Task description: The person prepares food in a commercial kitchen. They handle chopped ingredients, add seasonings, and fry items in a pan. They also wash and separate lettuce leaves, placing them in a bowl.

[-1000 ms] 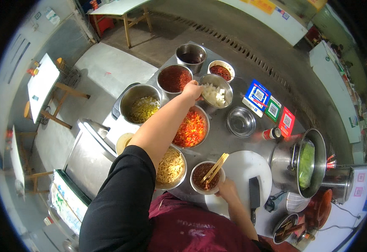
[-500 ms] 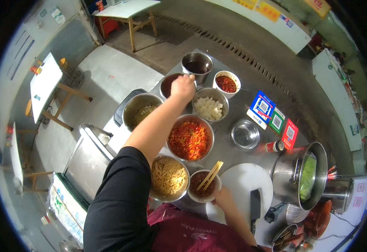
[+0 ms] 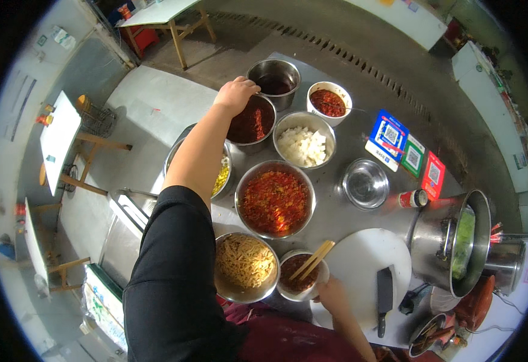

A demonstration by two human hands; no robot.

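Observation:
My left hand (image 3: 237,95), at the end of a black-sleeved arm, is at the far rim of a steel bowl of dark red sauce (image 3: 256,123), its fingers curled over the edge. On the near side, my right hand (image 3: 332,296) has its fingers closed at the rim of a small bowl (image 3: 284,292) of brown-red sauce. A pair of chopsticks (image 3: 314,259) leans in that bowl. Beside it sits a bowl of yellow fried strips (image 3: 246,260). A larger bowl of chopped red chilli (image 3: 275,202) stands between my hands, with diced white pieces (image 3: 302,146) beyond it.
A cleaver (image 3: 385,295) lies on a round white cutting board (image 3: 360,247). Rightward are a large steel pot (image 3: 425,244), a can (image 3: 413,199) and code cards (image 3: 388,140). A deep steel pot (image 3: 289,81) and white tub (image 3: 339,116) stand at the far edge.
My left hand has moved left, from over the dark sauce bowl to its far rim. The view has shifted slightly. My right hand stays by the small bowl.

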